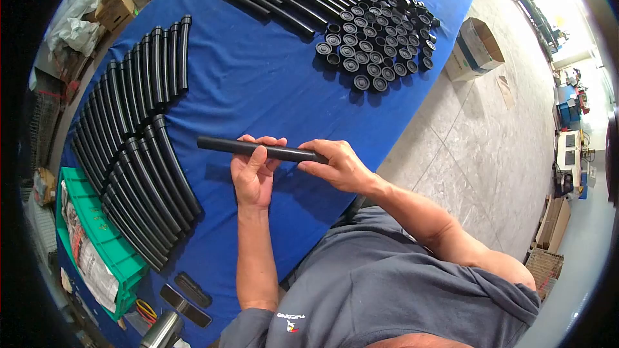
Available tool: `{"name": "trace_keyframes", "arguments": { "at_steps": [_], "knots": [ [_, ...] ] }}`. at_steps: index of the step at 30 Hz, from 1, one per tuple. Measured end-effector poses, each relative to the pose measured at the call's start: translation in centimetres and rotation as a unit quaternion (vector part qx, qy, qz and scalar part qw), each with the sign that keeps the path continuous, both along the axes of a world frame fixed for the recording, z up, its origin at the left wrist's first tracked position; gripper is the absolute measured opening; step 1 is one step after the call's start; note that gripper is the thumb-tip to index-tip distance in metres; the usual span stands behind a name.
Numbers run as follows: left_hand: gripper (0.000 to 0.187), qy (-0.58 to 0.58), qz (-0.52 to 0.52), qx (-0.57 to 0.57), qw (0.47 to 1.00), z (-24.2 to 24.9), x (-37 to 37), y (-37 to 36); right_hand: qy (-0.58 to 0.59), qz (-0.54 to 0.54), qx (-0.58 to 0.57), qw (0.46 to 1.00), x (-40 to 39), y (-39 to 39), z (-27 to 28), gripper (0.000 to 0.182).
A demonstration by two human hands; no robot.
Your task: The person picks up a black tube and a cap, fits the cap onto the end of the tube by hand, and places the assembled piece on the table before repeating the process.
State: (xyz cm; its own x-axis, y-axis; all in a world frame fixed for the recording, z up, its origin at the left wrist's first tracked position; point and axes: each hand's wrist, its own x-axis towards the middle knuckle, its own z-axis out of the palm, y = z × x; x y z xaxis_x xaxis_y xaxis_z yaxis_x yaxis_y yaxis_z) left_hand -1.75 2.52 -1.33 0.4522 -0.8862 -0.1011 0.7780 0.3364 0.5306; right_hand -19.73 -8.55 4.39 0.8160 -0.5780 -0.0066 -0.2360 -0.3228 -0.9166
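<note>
A straight black tube (222, 144) lies nearly level across both hands, above the blue cloth. My left hand (253, 177) is closed around its middle, palm up, with the thumb on the near side and fingertips showing beyond it. My right hand (340, 165) wraps the tube's right end and hides the tip. Left of the hands lie two overlapping rows of black tubes with wider collars at one end (158, 67). A cluster of round black caps (365, 46) sits beyond the right hand, beside rows of plain black tubes (271, 0).
The blue cloth (258, 90) covers the table. At its left edge stands a green crate (132, 261) holding papers. A phone (186, 306), a dark case (193, 289) and a metal cylinder (162, 330) lie near me. An open cardboard box (476, 51) is on the floor at right.
</note>
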Motion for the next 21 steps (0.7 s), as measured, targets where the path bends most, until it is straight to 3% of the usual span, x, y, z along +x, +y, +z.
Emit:
{"name": "trace_keyframes", "arguments": {
  "at_steps": [4,10,13,14,16,19,21],
  "knots": [
    [0.025,-0.001,-0.003,-0.001,1.0,-0.1,0.2,0.1,-0.008,-0.001,-0.007,1.0,0.1,0.0,-0.2,0.035],
    [0.025,0.014,0.0,0.034,0.999,0.2,0.0,0.0,0.017,0.003,-0.293,0.956,0.2,0.8,-1.1,0.036],
    [0.025,0.007,-0.028,0.004,1.0,-0.2,0.4,0.2,0.026,0.002,-0.184,0.983,0.1,0.9,-0.6,0.035],
    [0.026,0.005,-0.041,-0.008,0.999,-0.2,0.5,0.2,0.068,-0.005,-0.027,0.997,0.1,0.7,0.1,0.035],
    [0.026,0.001,-0.045,-0.002,0.999,-0.2,0.4,0.2,0.148,-0.021,0.283,0.947,0.2,0.1,1.6,0.034],
    [0.025,0.011,-0.042,-0.009,0.999,-0.2,0.2,0.0,0.036,-0.017,0.011,0.999,0.0,0.5,0.5,0.034],
    [0.025,0.021,-0.038,-0.017,0.999,-0.2,0.2,0.0,0.061,-0.01,0.052,0.997,0.1,0.4,0.9,0.034]
  ]
}}
